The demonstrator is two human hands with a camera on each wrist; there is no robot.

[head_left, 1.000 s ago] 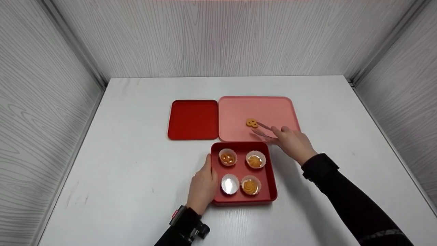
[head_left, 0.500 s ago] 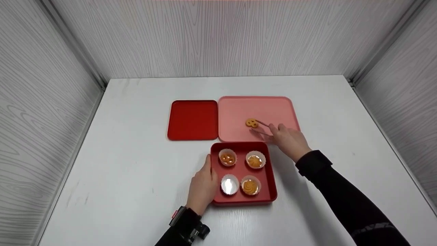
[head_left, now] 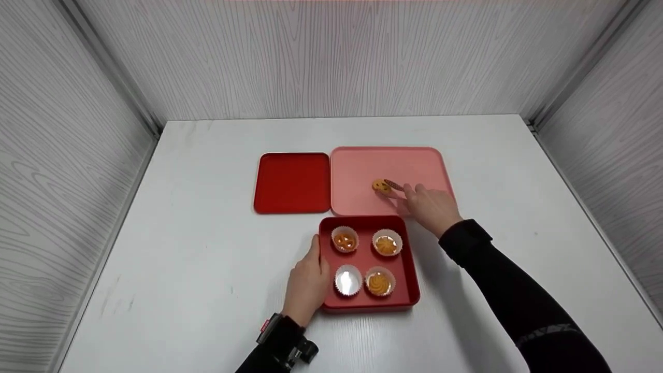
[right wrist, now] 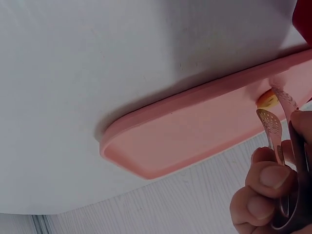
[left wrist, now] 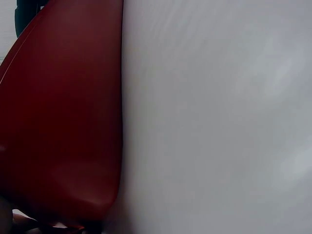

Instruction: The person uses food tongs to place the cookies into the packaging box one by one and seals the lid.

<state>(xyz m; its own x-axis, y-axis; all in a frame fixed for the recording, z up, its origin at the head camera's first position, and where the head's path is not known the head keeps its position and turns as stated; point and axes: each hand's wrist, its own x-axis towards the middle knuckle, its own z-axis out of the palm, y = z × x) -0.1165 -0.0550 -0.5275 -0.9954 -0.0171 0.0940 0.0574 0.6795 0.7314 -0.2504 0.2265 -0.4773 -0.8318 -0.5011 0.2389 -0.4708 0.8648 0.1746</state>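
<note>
My left hand point(head_left: 305, 286) holds the left wall of a square red box point(head_left: 369, 301); some of its fingers are hidden. In the box stand several white paper cups: three hold small cookies, and the front-left cup point(head_left: 348, 280) shows only its shiny bottom. With my right hand point(head_left: 434, 210) I grip small metal tongs point(right wrist: 269, 124) with perforated tips. Their tips are over a pink tray point(head_left: 357, 166), at the right edge of a pretzel-shaped cookie point(head_left: 379, 185). In the right wrist view the tips stand apart beside the cookie point(right wrist: 266, 100).
A smaller red tray point(head_left: 292, 184) lies flush against the pink tray's left side. Behind the white table point(head_left: 181, 223) rises a pale wood-grain panel point(head_left: 331, 62), with further panels at both sides. The red box sits close to the pink tray's front edge.
My right hand has shifted a little left and away from me with the tongs, and the tips have come nearer the pretzel cookie and each other. My left hand and the box stay put.
</note>
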